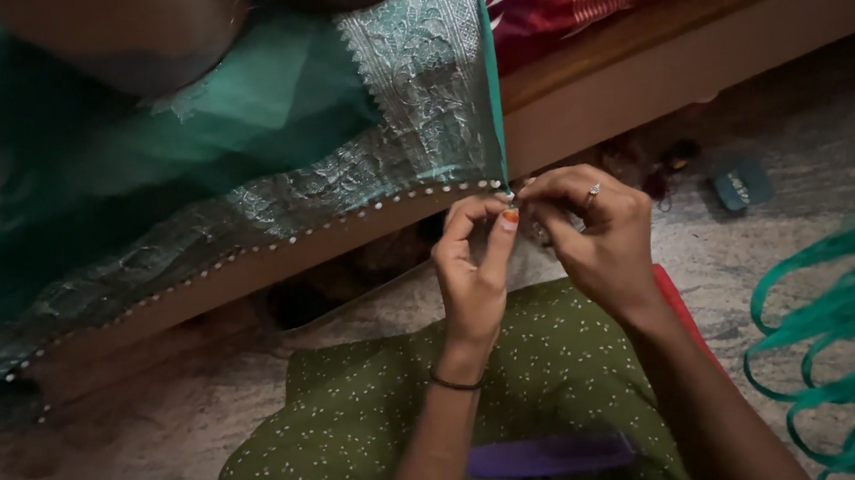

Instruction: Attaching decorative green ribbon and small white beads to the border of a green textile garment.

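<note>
A green cloth with a silver woven border and a row of small white beads along its edge hangs over the side of a wooden bed frame. Its lower corner sits at centre frame. My left hand pinches that corner from below, thumb and forefinger closed on the beaded edge. My right hand, a ring on one finger, pinches the same corner from the right, fingertips meeting the left hand's. Whether a needle or thread is between the fingers is too small to tell.
My lap is covered by olive dotted fabric with a purple strip lying on it. A loose bundle of teal threads lies on the stone floor at right. A dark sandal lies by the bed. A red cloth is on the bed.
</note>
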